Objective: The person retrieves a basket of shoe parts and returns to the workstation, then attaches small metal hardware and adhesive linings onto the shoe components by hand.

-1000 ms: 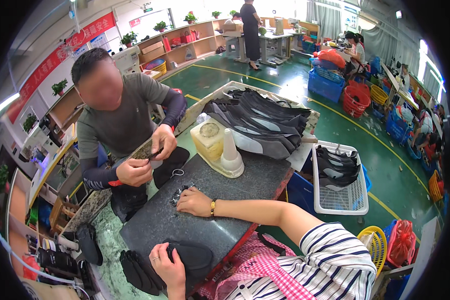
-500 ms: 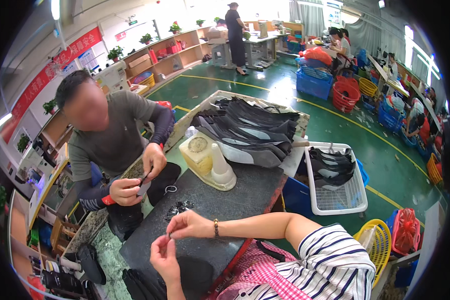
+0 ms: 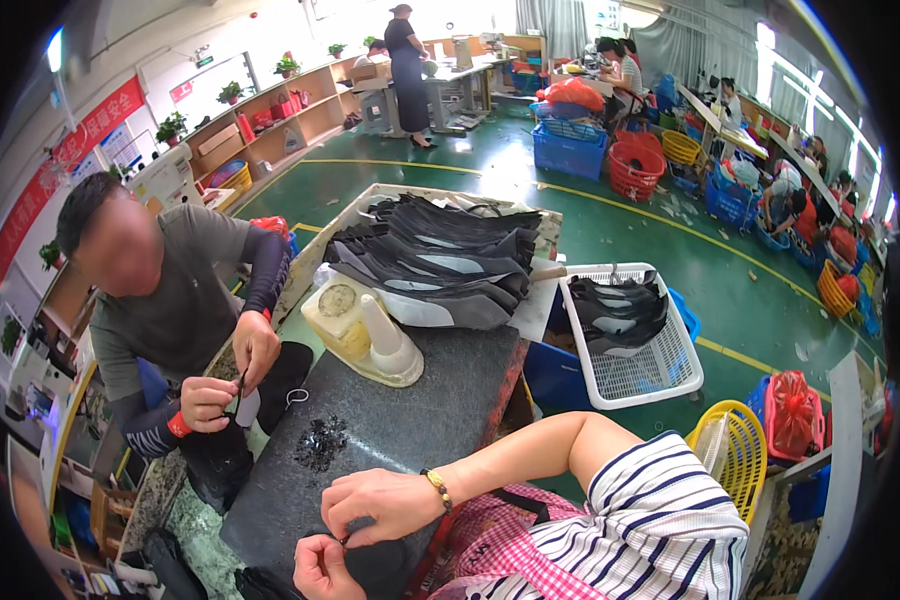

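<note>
Over the near part of a dark work mat [image 3: 440, 375], my two hands meet at the fingertips. My right hand [image 3: 382, 503], with a beaded bracelet at its wrist, is closed in a pinch, fingers pointing down. My left hand [image 3: 322, 568] is closed just below it, thumb and forefinger together. Something small and dark shows between the fingertips, too small to name. Under the hands lies a black flat piece [image 3: 395, 565], partly covered by them. A scatter of small black bits [image 3: 322, 443] lies on the mat just beyond my hands.
Beyond the mat stand a cream container with a cone-shaped spout [image 3: 370, 335] and a stack of black and grey cut pieces [image 3: 440, 262]. A white basket [image 3: 630, 335] is at the right. Across the table a co-worker [image 3: 185, 300] handles a small dark strip near metal scissors [image 3: 297, 396].
The whole view has shifted, and things appear further left. My hands have drawn back from the scatter of black bits toward the black flat piece, still together at the fingertips.
</note>
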Available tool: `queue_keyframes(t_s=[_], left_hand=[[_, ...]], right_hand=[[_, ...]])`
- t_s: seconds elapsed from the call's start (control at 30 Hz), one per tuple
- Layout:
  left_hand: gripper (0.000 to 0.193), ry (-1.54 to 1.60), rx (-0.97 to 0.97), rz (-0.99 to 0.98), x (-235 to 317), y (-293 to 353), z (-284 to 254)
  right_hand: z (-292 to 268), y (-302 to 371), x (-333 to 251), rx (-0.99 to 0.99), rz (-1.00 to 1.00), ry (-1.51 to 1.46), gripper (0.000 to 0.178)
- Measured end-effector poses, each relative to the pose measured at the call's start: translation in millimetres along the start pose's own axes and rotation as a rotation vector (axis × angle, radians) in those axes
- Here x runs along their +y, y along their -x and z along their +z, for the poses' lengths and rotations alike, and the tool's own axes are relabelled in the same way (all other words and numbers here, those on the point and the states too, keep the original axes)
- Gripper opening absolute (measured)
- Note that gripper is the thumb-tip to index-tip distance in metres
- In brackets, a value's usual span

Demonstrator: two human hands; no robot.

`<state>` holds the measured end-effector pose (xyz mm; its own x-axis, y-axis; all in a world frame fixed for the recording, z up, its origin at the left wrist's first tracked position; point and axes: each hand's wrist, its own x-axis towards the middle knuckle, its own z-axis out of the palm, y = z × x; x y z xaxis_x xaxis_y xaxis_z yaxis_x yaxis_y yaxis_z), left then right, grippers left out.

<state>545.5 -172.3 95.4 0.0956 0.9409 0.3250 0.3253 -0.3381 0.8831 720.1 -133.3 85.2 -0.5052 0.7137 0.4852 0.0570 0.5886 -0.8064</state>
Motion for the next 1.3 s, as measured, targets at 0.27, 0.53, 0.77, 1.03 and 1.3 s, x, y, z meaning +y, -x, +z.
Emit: queue_keyframes(t_s=[0.27,0.53,0.77,1.03,1.3], left_hand=[[0.012,0.344,-0.115,-0.18,-15,16,-12],[0.035,1.013,-0.476,-0.593,-31,22,-5],[0.024,0.857,-0.077,-0.312,-35,39,-7],[0.01,1.083,0.147,-0.293,-43,30,-26],[0.088,-0.83,0.302,-0.693,-150,45,-203]], right_hand=[[11,0,-10,0.048,-0.157,-0.018,0.021],[15,4,2,-0.011,-0.221,0.092,0.019],[33,-7,2,0.018,-0.331,0.127,0.015],[50,-43,-15,-0.065,-0.296,0.172,0.012],[13,-28,32,-0.135,0.469,-0.29,0.007]])
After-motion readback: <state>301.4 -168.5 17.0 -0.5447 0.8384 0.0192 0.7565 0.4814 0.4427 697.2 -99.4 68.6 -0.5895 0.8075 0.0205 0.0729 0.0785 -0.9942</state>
